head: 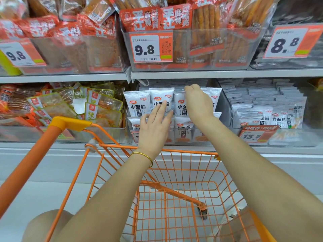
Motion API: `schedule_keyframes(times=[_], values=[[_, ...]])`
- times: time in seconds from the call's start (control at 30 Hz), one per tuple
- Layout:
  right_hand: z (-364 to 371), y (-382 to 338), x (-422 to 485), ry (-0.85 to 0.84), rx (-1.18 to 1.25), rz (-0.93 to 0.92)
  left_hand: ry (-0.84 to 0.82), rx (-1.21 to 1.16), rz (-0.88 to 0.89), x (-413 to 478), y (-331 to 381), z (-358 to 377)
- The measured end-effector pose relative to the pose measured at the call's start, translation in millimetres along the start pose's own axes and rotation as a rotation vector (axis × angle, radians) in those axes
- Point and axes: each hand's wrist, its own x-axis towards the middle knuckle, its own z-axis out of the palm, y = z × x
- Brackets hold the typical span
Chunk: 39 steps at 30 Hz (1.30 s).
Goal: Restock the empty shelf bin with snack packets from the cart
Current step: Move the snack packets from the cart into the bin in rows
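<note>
Fingers (161, 109) of left hand (153, 130): straight, slightly spread, tips pressed flat on the printed faces of the snack packets (137, 103); nothing gripped. Thin gold bracelet (142, 155) on the left wrist.

Right hand (197, 102): raised to the top edge of the rear packet tier, back of hand toward the camera. Fingers bent over that edge and hidden behind it; possibly hooked on a packet, but grip not determinable from this view.

Snack packets: white, red logo, black lettering, upright in the shelf bin (226, 109). Two tiers visible: taller tier behind, four across; shorter tier at the front wall, partly covered by both hands. More grey-white packets deeper in, toward the back wall.

Shelf bin: clear plastic, at the front edge of the lower shelf (52, 147), directly under the upper shelf (227, 74). Price tag (135, 137) at the left corner of the front wall, mostly covered by the left hand.

Cart (174, 172): orange wire basket, close against the lower shelf, just below the bin; orange handle (59, 126) at the left. Both forearms extended over the basket.

Neighbouring bins: left bin (108, 135) with green-edged packets, right bin (297, 137) with similar white packets, each just beside the centre bin.
</note>
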Motion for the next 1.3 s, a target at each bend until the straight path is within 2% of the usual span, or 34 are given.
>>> schedule_keyframes(times=[0.17,0.27,0.37,0.43,0.5,0.57,0.67,0.87,1.07,1.17,1.23,1.3], values=[[-3.8,5.6,-10.4,0.077,0.104,-0.04,-0.02,0.0,0.001,-1.9,-0.2,-3.3],[-0.3,15.9,-35.9,0.274,0.2,-0.054,-0.017,-0.019,-0.004,-8.1,1.3,-6.6],[6.5,34.1,-70.1,0.455,0.268,0.11,-0.023,-0.055,-0.003,-19.0,2.5,-9.5],[12.8,47.3,-84.7,0.393,0.322,0.283,-0.042,-0.072,-0.005,-28.5,3.9,-9.5],[19.3,55.3,-89.8,0.229,0.381,0.368,-0.07,-0.065,0.012,-36.4,5.9,-8.5],[23.5,55.5,-91.1,0.087,0.362,0.31,-0.127,-0.059,0.052,-39.6,8.4,-7.2],[27.1,53.9,-91.1,-0.002,0.225,0.227,-0.213,-0.021,0.136,-32.3,14.9,-6.5],[30.8,54.9,-94.2,-0.02,0.155,0.198,-0.384,0.09,0.185,-16.7,27.3,-7.0],[30.4,55.0,-94.0,-0.045,0.126,0.175,-0.393,0.144,0.193,-16.4,27.6,-5.3],[26.0,51.9,-102.6,0.063,0.141,0.18,-0.329,0.103,0.176,-22.1,27.7,-12.1],[25.1,46.9,-113.3,0.177,0.12,0.06,-0.278,0.04,0.126,-34.9,29.5,-19.0],[28.9,39.2,-126.4,0.111,0.085,-0.151,-0.258,-0.017,0.06,-51.4,32.3,-25.4]])
